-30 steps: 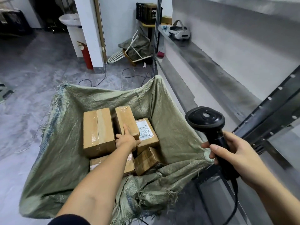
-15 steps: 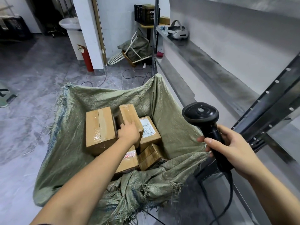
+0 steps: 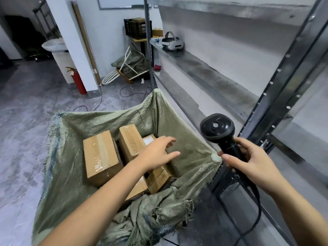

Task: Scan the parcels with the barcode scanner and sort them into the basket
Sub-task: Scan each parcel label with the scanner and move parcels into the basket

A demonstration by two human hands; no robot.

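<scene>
- While the right hand (image 3: 248,162) is gripping the barcode scanner (image 3: 221,137) by its handle, the scanner's long axis is standing nearly upright, with the round head rising above the knuckles and leaning a little away from the person.
- Its cable (image 3: 258,215) is hanging below that wrist.
- Just left of the right hand, the sack-lined basket (image 3: 71,157) is holding the parcels.
- The big taped parcel (image 3: 101,157) is lying to the left of the left hand (image 3: 158,153), its long axis running away from the person.
- The narrow parcel (image 3: 130,141) is lying just beside the left hand's wrist, pointing the same way.
- Half a second ago the left hand was resting on the narrow parcel with its fingers curled. Now it is off that parcel and further right, covering most of the white-labelled parcel (image 3: 149,139).
- The left hand is spreading wide, palm down, fingers straight and pointing right towards the scanner, holding nothing. Whether it is touching the parcel beneath, I cannot tell.
- Both forearms are reaching forward, the left one crossing over the basket's near rim.
- The right hand is staying clamped on the handle near the basket's right corner, beside the metal shelf rack (image 3: 266,103).
</scene>
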